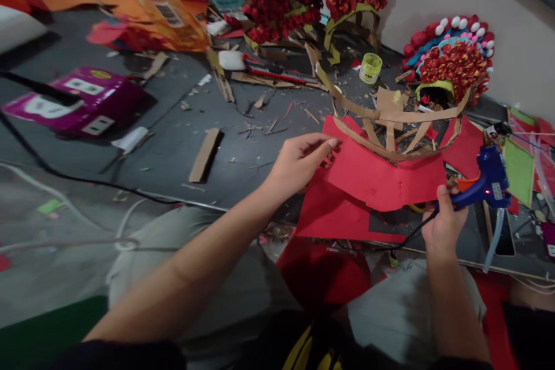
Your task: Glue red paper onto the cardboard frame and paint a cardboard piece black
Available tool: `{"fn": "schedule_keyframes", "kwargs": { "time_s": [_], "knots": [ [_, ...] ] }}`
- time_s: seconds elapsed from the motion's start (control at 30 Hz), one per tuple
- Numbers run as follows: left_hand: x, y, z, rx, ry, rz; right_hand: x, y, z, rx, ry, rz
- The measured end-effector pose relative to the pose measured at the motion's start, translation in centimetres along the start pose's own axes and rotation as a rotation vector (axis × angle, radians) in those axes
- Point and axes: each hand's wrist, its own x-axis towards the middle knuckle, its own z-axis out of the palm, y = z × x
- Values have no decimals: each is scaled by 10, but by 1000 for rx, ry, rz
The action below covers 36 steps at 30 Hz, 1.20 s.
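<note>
1. So our right hand (pixel 444 225) has its fingers wrapped round the handle of a blue glue gun (pixel 494 176), nozzle up, small red light showing. The orange trigger's visible too, and a pale glue stick (pixel 495 240) pokes out below.
2. Our left hand (pixel 299 162) is at the left edge of the folded red paper (pixel 385 182), fingers loosely curled. We honestly can't tell if they're pinching it or just resting close.
3. That paper sits between our hands, near the front edge of the worktop (pixel 247 156), overlapping a second red sheet (pixel 327 214).
4. Right behind the paper we've got a curved cardboard frame (pixel 390 139), with struts fanning out from its front band. Can't make out how much of the paper is stuck to it.
5. Further back: a yellow jar (pixel 370 71), a red cutter (pixel 277 74) and a headdress (pixel 453 63) with white balls round its rim.
6. Off to our left, there's a purple power strip (pixel 106 101) with a black plug in it, plus a loose cardboard strip (pixel 205 156) lying flat. Scraps everywhere, folks.
</note>
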Motion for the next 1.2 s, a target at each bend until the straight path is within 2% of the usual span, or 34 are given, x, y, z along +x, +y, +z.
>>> {"fn": "schedule_keyframes", "kwargs": {
  "time_s": [0.2,0.33,0.43,0.73,0.87,0.97,1.07,1.2],
  "knots": [
    [-1,-4,-1,171,-15,62,-3,4,1,-4,9,-4],
    [-1,-11,-3,399,20,170,-6,5,2,-7,-14,-22],
    [-1,-10,-3,449,20,210,-6,4,2,-6,-9,-19],
    [4,1,-3,16,80,32,2,3,-4,-77,-42,-59],
    [14,4,-15,-235,184,-42,5,3,-8,-84,-51,-50],
    [22,9,-25,-366,307,-110,6,4,-9,-86,-43,-44],
    [25,10,-31,-374,385,-120,7,4,-10,-84,-35,-39],
    [24,5,-32,-208,388,-6,8,4,-11,-77,-50,-32]
  ]
}}
